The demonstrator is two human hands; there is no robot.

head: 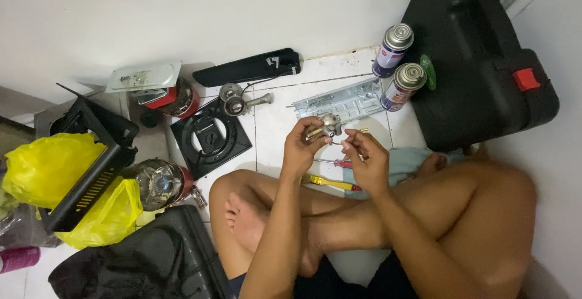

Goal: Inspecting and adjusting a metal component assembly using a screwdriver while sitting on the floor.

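I sit cross-legged on a white tiled floor. My left hand (301, 146) grips a small metal valve part (327, 123) with a brass stem, held up over my knees. My right hand (367, 156) is close beside it, fingertips pinching a small thin ring or pin (337, 142) right under the part. Below my hands lie a yellow-handled tool (327, 182) and a red-handled screwdriver (339, 162) on the floor by a pale blue cloth (406, 162).
Two gas canisters (400, 69) and a grey metal plate (342, 102) lie ahead. A black square burner plate (210, 136), a black case (485, 63) at right, red round stove parts (163, 181), yellow bags (42, 166) and a black bag (151, 262) crowd the left.
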